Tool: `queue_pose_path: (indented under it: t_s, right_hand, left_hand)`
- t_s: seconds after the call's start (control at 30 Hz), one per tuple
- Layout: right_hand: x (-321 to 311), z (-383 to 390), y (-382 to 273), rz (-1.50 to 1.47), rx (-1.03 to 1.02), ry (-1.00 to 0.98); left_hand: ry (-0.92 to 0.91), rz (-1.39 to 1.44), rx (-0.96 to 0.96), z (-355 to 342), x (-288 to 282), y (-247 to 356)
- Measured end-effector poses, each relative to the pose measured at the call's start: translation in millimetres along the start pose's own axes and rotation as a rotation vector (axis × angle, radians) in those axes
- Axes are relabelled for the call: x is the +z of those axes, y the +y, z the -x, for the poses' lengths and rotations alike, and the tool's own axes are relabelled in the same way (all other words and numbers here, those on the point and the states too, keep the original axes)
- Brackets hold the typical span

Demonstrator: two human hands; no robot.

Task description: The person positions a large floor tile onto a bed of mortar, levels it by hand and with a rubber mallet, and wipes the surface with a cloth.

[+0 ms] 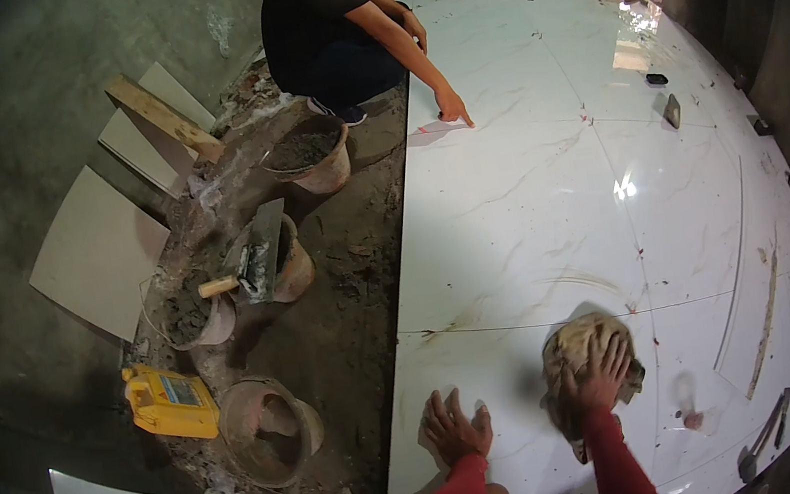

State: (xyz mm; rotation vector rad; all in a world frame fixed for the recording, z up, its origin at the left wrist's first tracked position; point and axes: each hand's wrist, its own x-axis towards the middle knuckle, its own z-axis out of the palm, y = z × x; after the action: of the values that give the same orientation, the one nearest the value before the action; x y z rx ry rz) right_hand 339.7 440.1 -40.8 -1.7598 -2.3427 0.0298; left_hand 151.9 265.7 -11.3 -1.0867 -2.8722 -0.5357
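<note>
My right hand (599, 378) presses down on a bunched, dirty brown rag (565, 348), its fingers curved over the top of the cloth. The rag lies on glossy white floor tile (504, 232) with faint brown veining, just below a joint line. To its left, my left hand (457, 428) rests on the same tile, fingers spread and holding nothing. Both forearms are in red sleeves. Farther off, a crouching person in dark clothes touches the tile with a fingertip of one hand (452, 107), close to the tile edge.
Left of the tiled edge runs a rough mortar strip with several buckets (271, 431), a trowel (262, 256) lying across one, and a yellow jug (170, 402). Loose tiles (100, 253) lean on the wall. At right lie a long thin strip (764, 321) and a dark tool (767, 435).
</note>
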Motion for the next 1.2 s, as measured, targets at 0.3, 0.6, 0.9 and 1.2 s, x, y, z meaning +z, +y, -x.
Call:
queue_pose_path:
  t_s: [0.3, 0.6, 0.9, 1.2]
  right_hand:
    - [12.4, -78.2, -46.2, 0.038, 0.272, -0.065]
    - [6.7, -78.5, -17.5, -0.099, -0.239, -0.104]
    - [27.0, -59.9, -99.6, -0.011, 0.055, 0.023]
    - [30.7, -69.9, -9.8, -0.162, -0.22, -0.085]
  left_hand:
    - [0.012, -0.014, 0.021, -3.0, 0.7, 4.6]
    - [0.0, -0.017, 0.023, 1.4, 2.0, 1.0]
    - [-0.004, -0.033, 0.035, -3.9, -4.9, 7.9]
    - [0.009, -0.028, 0.019, 3.8, 7.2, 2.5]
